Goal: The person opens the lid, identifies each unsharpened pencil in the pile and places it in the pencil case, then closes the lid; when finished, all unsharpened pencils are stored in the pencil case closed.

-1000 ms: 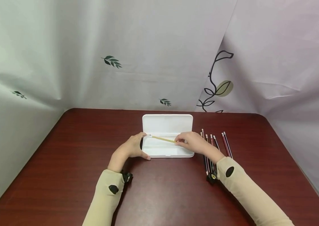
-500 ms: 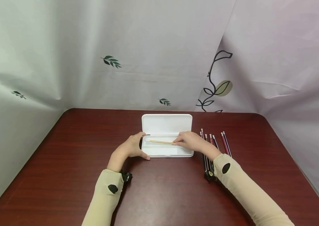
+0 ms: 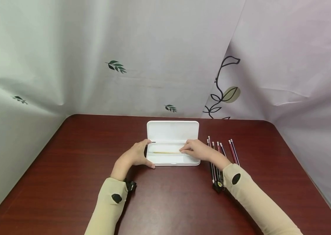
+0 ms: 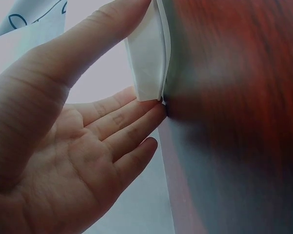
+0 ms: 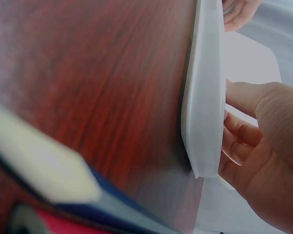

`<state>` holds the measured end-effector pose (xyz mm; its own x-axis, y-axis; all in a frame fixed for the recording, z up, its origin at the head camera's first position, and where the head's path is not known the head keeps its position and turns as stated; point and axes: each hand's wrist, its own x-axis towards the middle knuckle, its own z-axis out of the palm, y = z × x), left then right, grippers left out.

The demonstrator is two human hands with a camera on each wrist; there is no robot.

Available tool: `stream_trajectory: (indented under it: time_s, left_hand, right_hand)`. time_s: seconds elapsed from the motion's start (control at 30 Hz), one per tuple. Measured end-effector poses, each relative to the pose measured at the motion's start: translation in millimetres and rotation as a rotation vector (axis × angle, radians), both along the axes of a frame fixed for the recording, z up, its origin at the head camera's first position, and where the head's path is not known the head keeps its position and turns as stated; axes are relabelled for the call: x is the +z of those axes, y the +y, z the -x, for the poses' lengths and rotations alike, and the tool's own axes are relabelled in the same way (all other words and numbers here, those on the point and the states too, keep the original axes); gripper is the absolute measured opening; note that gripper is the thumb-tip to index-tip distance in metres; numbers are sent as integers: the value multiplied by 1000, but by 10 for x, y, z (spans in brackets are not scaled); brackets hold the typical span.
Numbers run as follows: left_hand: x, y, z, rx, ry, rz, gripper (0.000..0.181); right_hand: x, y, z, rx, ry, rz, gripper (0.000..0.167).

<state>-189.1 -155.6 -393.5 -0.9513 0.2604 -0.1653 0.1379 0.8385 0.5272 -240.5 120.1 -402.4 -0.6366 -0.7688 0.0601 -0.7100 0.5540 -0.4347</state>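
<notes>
The white case (image 3: 172, 131) lies with its lid raised. My left hand (image 3: 133, 154) spans the case's left end, thumb by the front corner and fingers by the back. The left wrist view shows these fingers (image 4: 132, 117) nearly straight against the case end (image 4: 149, 73), the palm bare. A yellow pencil (image 3: 165, 152) lies lengthwise inside the case. At its right end, my right hand (image 3: 199, 150) reaches in with thumb and fingers together on it. In the right wrist view, the case wall (image 5: 205, 97) hides the fingertips of that hand (image 5: 268, 141) and the pencil.
Several dark pencils (image 3: 218, 150) lie on the table right of the case, partly under my right wrist. Two more pencils (image 3: 234, 151) lie farther right. In the right wrist view, a blurred pencil end (image 5: 49, 161) is close to the camera. A patterned curtain (image 3: 165, 65) hangs behind the table.
The yellow pencil was slanted above the case; it has come down, levelled out and moved toward the case's front. The right hand has lowered slightly with it. The left hand has stayed in place.
</notes>
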Motion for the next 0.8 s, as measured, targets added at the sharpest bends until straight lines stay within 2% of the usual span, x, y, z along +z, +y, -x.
stream_trajectory:
  time_s: [0.27, 0.5, 0.63, 0.8]
  left_hand:
    - [23, -28, -4, -7, 0, 7, 101]
    - [24, -35, -5, -25, -1, -23, 101]
    - [13, -33, 3, -27, 4, -31, 100]
    - [-6, -51, 7, -41, 29, -36, 98]
  right_hand:
    - [79, 12, -58, -3, 28, 21, 20]
    - [63, 234, -194, -85, -42, 205, 40]
    - [37, 375, -295, -159, -64, 255, 40]
    - [31, 521, -408, -329, -72, 254, 22]
